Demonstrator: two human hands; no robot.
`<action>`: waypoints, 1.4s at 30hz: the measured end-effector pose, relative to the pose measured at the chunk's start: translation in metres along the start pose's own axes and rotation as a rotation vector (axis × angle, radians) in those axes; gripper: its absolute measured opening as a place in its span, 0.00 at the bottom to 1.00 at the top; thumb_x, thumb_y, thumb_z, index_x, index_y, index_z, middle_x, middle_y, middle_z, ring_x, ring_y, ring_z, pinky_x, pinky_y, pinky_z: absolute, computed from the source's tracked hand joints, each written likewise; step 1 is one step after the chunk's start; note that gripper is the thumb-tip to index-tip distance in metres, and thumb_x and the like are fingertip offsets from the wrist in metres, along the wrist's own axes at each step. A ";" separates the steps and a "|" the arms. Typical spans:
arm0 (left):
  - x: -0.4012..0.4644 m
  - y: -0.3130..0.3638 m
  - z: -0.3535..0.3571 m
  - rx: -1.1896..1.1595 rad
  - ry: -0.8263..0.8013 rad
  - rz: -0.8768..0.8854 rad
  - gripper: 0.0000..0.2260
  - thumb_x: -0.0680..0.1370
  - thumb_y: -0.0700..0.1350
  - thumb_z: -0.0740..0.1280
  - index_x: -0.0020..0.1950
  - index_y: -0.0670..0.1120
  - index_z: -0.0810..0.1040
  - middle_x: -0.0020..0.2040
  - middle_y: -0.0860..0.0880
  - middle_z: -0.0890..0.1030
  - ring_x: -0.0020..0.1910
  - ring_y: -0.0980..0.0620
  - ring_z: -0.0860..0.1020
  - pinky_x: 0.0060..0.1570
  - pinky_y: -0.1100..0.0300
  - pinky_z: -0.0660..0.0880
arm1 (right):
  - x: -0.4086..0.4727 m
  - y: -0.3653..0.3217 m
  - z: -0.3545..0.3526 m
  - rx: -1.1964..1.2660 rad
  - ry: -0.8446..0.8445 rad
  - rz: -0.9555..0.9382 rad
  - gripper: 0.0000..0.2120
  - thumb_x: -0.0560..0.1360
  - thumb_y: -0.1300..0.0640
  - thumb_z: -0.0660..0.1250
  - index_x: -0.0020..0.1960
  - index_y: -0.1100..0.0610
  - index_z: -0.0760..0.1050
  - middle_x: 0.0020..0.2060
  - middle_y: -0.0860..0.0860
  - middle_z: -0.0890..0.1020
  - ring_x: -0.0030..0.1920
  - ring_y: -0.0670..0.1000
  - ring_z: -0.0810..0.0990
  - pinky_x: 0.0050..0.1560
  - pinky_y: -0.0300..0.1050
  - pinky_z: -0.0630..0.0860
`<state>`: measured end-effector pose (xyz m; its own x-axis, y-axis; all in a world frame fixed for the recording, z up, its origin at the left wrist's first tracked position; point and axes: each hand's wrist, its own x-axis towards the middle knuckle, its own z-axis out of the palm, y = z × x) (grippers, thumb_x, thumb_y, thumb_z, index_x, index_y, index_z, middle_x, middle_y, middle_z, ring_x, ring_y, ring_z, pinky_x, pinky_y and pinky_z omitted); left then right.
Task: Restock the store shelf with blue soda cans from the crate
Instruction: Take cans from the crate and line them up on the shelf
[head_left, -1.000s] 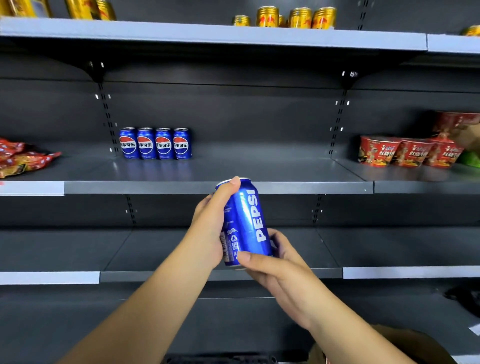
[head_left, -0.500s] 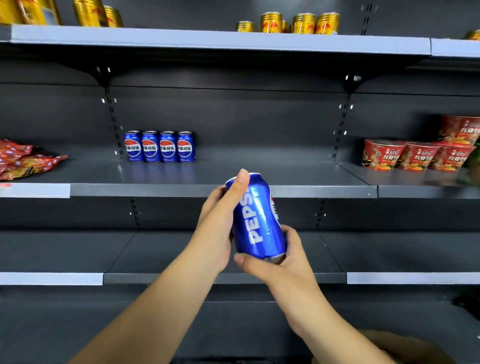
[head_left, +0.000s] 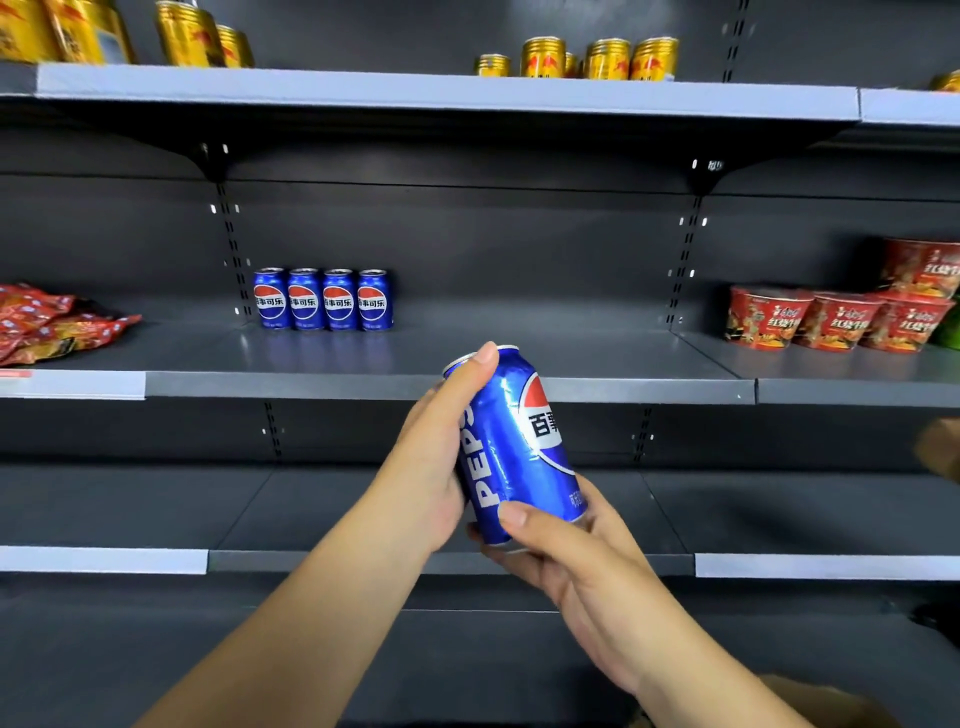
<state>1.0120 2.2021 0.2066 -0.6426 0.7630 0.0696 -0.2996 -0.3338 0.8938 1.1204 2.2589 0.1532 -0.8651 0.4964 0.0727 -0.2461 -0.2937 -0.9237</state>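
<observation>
From the head view I see both hands wrapped round one blue soda can (head_left: 511, 441): my left hand (head_left: 434, 467) grips its side, my right hand (head_left: 566, 551) cups its base. It tilts before the middle shelf (head_left: 447, 384), where four blue cans (head_left: 323, 300) stand side by side.

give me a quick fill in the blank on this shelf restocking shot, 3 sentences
1. The row of blue cans already on the middle shelf numbers ____.
2. The can in hand is held by ____ hands, the left hand and the right hand.
3. The cans on the top shelf are ____ in colour.

Missing words: four; both; gold
</observation>
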 end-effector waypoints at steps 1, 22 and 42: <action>-0.002 -0.001 0.001 0.032 0.026 0.000 0.22 0.61 0.58 0.74 0.48 0.47 0.81 0.42 0.47 0.84 0.40 0.49 0.82 0.46 0.52 0.80 | -0.001 0.001 0.001 0.003 0.017 -0.016 0.42 0.48 0.51 0.81 0.60 0.58 0.73 0.52 0.57 0.83 0.50 0.58 0.82 0.56 0.52 0.78; 0.002 0.000 0.024 0.123 -0.048 -0.010 0.26 0.58 0.62 0.73 0.47 0.45 0.81 0.38 0.45 0.83 0.34 0.50 0.81 0.35 0.58 0.79 | -0.004 -0.025 -0.015 -0.277 -0.027 -0.033 0.28 0.58 0.54 0.76 0.57 0.53 0.73 0.48 0.48 0.84 0.49 0.45 0.83 0.46 0.35 0.77; 0.043 -0.032 0.019 0.359 0.183 0.088 0.19 0.75 0.63 0.59 0.42 0.49 0.80 0.34 0.55 0.84 0.38 0.57 0.82 0.42 0.60 0.76 | 0.036 -0.025 -0.056 -0.502 0.106 0.003 0.28 0.59 0.62 0.81 0.55 0.54 0.73 0.46 0.49 0.84 0.46 0.47 0.83 0.44 0.37 0.80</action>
<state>1.0073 2.2563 0.1895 -0.7794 0.6182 0.1019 0.0068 -0.1542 0.9880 1.1203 2.3298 0.1574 -0.8099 0.5839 0.0557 0.0188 0.1209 -0.9925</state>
